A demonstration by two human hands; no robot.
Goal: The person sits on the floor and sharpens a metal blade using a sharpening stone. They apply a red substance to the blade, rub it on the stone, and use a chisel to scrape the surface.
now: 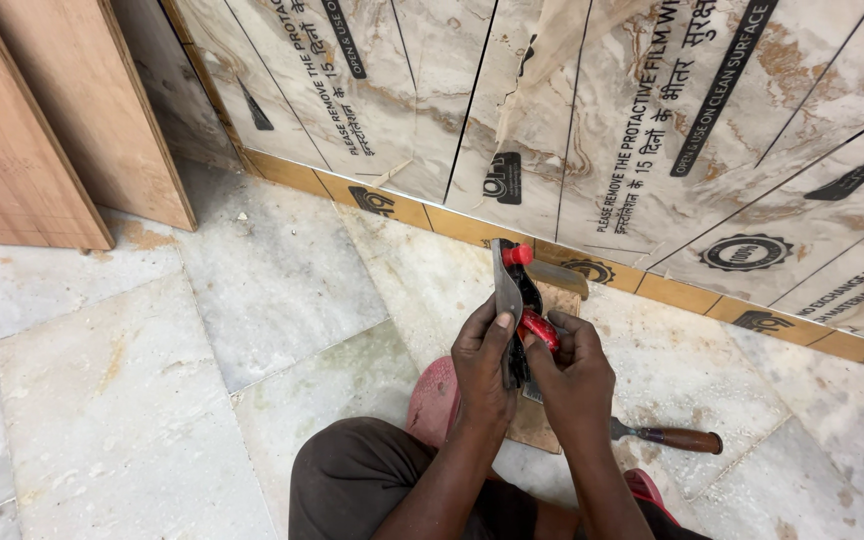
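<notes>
Hand plane (514,300) held upright above marble floor (152,380), sole facing left, red knob at top

Left hand (482,365) – grip closed on plane body, thumb pressed along sole

Right hand (572,375) – fingers pinched on red part at rear

Keep sole steady, adjust in small increments – sight along sole for check

Chisel (667,437) lies on floor just right of the hands

A person is sitting on a marble floor (152,400), holding a hand plane (514,300) with red knobs upright. The left hand (482,365) is gripping its metal sole, thumb pressing on it; the right hand (574,375) is closing around the red handle. A chisel (667,437) is lying just right, near a laminated panel (652,130).
</notes>
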